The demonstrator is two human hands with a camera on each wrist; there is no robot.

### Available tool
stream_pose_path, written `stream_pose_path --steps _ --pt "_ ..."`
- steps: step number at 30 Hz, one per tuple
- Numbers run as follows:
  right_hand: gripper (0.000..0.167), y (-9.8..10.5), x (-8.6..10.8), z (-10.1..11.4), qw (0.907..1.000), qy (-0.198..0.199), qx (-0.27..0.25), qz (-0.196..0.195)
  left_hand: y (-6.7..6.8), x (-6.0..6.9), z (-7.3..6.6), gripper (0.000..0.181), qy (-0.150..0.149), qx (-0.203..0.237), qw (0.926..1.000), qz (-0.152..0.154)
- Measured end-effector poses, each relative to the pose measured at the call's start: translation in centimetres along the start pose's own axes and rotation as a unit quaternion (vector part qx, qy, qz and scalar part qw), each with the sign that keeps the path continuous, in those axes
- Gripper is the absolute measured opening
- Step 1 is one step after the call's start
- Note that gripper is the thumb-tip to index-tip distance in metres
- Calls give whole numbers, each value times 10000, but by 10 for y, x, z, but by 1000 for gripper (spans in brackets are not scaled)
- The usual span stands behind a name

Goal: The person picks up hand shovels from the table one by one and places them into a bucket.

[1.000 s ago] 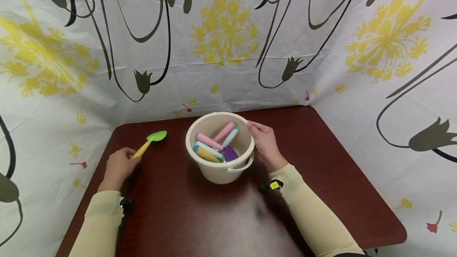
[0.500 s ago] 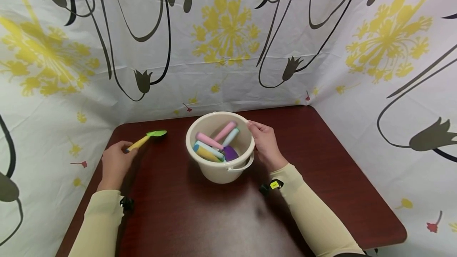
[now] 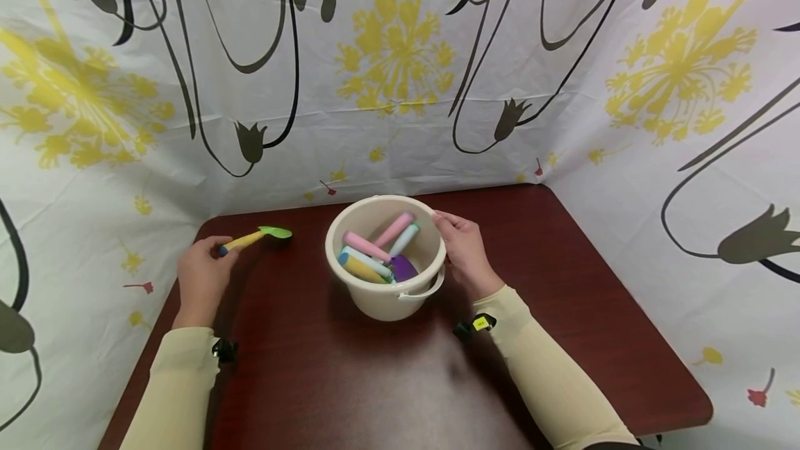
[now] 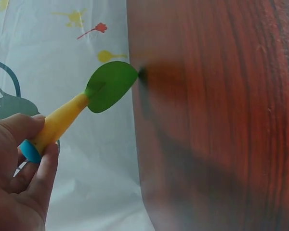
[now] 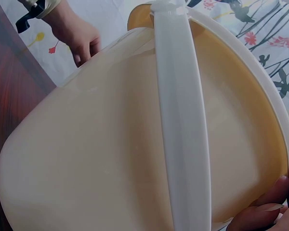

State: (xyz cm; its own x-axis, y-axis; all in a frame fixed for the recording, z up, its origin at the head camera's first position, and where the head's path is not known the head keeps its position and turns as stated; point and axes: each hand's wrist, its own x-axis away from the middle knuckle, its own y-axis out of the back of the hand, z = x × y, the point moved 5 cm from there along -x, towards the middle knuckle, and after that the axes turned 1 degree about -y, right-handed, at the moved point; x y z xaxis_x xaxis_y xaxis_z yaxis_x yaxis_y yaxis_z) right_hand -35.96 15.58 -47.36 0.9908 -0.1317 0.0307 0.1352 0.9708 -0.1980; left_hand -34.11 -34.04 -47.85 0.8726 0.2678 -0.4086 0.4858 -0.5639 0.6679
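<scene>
In the head view my left hand (image 3: pixel 203 276) pinches a toy trowel (image 3: pixel 246 239) near the end of its yellow handle. The left wrist view shows the blue handle end (image 4: pixel 31 151) between thumb and fingers, with the green blade (image 4: pixel 111 86) pointing away over the table edge. Whether the blade tip touches the table is hard to tell. A cream bucket (image 3: pixel 378 304) stands mid-table, tilted slightly. My right hand (image 3: pixel 465 252) grips its right rim, thumb over the top. Inside lie pink handles (image 3: pixel 367 247), pale blue ones, a yellow handle (image 3: pixel 362 269) and a purple blade (image 3: pixel 403 269).
The dark red-brown table (image 3: pixel 350 387) carries the bucket. White floral-printed cloth (image 3: pixel 387 151) hangs close behind the table and along both sides. The bucket's white carrying handle (image 5: pixel 183 120) hangs down on its near right side.
My left hand has shifted its hold toward the trowel's handle end and moved slightly away from me; the handle end has risen and swung left. The right hand and bucket stay put.
</scene>
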Motion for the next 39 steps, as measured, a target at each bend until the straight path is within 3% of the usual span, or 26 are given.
stream_pose_path --steps 13,28,39 --pt "37 0 1 0 10000 -54 15 7 9 0 -14 32 64 434 9983 -395" --pt "34 0 2 1 10000 -56 23 -10 10 0 -22 32 252 1084 9935 -253" --pt "37 0 3 1 10000 -14 -46 27 17 4 -38 33 339 1362 9898 -228"
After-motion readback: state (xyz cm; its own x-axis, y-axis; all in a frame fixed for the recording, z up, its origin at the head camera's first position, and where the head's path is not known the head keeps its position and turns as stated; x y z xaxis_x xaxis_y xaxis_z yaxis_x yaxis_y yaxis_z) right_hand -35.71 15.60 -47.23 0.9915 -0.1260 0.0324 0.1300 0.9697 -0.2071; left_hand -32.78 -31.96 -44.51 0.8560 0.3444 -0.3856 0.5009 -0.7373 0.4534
